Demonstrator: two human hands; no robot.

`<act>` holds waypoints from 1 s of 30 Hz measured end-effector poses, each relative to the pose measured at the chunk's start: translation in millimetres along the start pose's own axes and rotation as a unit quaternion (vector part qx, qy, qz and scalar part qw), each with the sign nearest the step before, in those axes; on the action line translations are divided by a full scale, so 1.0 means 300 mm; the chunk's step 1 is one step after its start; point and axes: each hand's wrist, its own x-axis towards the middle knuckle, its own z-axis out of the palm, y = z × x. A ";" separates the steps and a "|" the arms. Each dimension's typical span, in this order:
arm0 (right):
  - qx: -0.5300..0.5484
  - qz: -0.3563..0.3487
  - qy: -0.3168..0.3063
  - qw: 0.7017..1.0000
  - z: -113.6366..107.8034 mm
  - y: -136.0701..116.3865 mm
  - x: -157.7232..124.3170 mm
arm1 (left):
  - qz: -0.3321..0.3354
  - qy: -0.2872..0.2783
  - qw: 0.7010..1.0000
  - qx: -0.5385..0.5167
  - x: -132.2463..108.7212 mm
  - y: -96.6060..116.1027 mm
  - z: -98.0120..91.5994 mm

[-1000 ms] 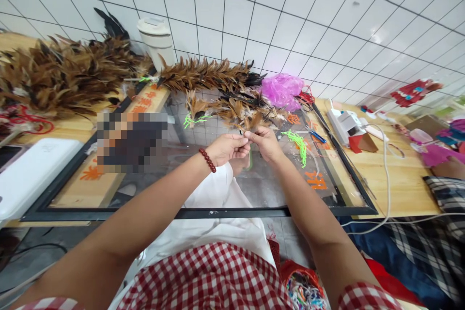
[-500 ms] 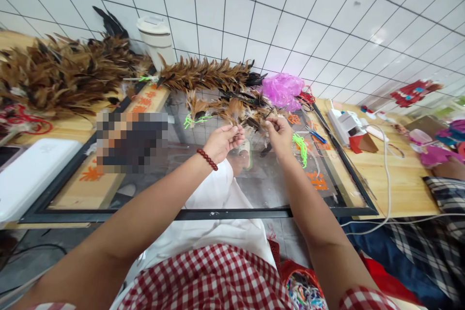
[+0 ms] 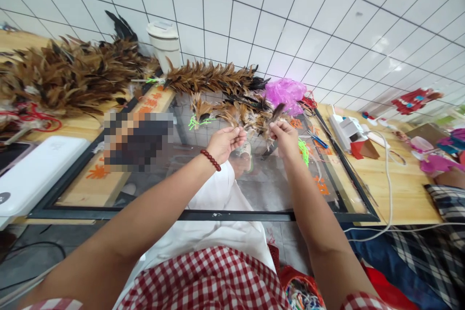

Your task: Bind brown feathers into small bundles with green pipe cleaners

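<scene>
While both bare hands work over the black-framed glass panel (image 3: 261, 216), its near edge crosses just in front of the lap. Beyond that edge, the left hand (image 3: 227, 141) is at twelve o'clock, a beaded bracelet (image 3: 211, 159) on its wrist; its thumb and forefinger nearly meet, but I cannot tell whether anything is pinched between them. Just short of one o'clock, the right hand (image 3: 285, 139) has thumb and forefinger closed on a dark feather (image 3: 278, 112) that points up and away.

A light pinch at the quill should serve best, I judge, since squeezing the vane would crease it; keeping the feather's curve facing one way would help too. Low, steady wrists should keep the light pieces from scattering.

Farther out, green strands (image 3: 303, 152) and a blue-handled tool (image 3: 318, 140) lie at one o'clock. Loose feathers (image 3: 250, 119) lie just past the fingertips, between twelve and one. Behind them, a feather garland (image 3: 214, 79) stretches across twelve, with a pink plastic bag (image 3: 285, 95) beside its right end. A lidded cup (image 3: 164, 46) stands toward half past eleven, against the tiled wall (image 3: 250, 14).
</scene>
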 end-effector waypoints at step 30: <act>-0.417 0.011 -0.042 0.908 -0.089 0.032 0.024 | 0.012 -0.032 0.997 0.068 -0.004 -0.010 0.005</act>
